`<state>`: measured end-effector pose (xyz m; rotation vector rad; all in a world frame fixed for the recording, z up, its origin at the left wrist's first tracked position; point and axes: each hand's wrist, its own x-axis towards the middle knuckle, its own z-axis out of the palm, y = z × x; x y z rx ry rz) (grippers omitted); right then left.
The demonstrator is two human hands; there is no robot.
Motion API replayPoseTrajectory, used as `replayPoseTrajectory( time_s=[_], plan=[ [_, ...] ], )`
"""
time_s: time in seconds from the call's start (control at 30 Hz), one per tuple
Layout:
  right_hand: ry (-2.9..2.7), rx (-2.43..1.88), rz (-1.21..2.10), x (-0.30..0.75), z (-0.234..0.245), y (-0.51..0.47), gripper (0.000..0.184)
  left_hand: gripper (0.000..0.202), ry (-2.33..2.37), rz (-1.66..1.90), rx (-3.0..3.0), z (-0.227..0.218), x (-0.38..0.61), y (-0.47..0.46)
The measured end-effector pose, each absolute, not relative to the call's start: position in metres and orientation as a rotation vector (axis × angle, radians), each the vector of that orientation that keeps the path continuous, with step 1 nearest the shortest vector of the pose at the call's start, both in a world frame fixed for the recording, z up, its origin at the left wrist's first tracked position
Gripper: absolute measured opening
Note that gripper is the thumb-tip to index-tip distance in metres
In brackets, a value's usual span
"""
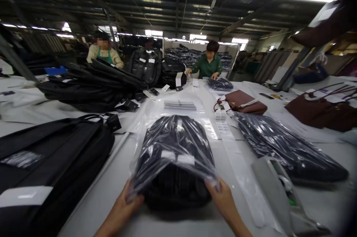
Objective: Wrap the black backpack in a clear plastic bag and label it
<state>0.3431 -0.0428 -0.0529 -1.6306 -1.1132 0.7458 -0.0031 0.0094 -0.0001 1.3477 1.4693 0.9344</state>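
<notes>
Gripping the edge of one clear, glossy plastic bag (192,125) in closed fingers, the left hand (125,204) at eight o'clock and the right hand (222,196) at four, the person in the head view has one round-topped black backpack (177,190) between them, its long axis running six to twelve, its near end uncovered, neither hand clearly nearer. Around the hands count one white-banded black bag (61,147) at ten o'clock, one plastic-wrapped dark bag (290,147) at two, and one flat brown handbag (247,103) at one; the black pile (83,90) at eleven is too overlapped to count.
</notes>
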Motion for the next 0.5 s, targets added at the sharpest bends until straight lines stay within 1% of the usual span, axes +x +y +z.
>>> replayPoseTrajectory(
  time_s=[0.03, 0.1, 0.13, 0.2, 0.27, 0.33, 0.43, 0.5],
  plan=[
    [-1.03, -1.649, 0.718, 0.347, -0.055, -0.036, 0.055, 0.085, 1.508, 0.932, 1.353, -0.001, -0.009, 0.018],
    [-0.936, -1.756, 0.683, 0.355, -0.063, -0.035, 0.061, 0.078, 1.677, 0.954, 1.324, -0.005, -0.026, 0.027],
    [-0.942, -1.819, 0.653, 0.359, -0.067, -0.041, 0.059, 0.072, 1.778, 0.975, 1.303, -0.008, -0.036, 0.028],
    [-1.045, -1.89, 0.562, 0.365, -0.073, -0.056, 0.047, 0.057, 1.927, 1.017, 1.311, -0.012, -0.055, 0.024],
    [-1.137, -1.903, 0.478, 0.369, -0.071, -0.071, 0.037, 0.047, 1.992, 1.038, 1.333, -0.012, -0.066, 0.016],
    [-1.138, -1.9, 0.452, 0.368, -0.063, -0.081, 0.037, 0.048, 1.995, 1.067, 1.273, -0.009, -0.067, 0.005],
    [-1.002, -1.944, 0.398, 0.36, -0.054, -0.092, 0.046, 0.056, 1.932, 1.155, 1.102, -0.007, -0.062, -0.013],
    [-1.002, -1.996, 0.417, 0.353, -0.058, -0.101, 0.051, 0.055, 1.911, 1.156, 0.991, -0.01, -0.059, -0.025]
  ],
)
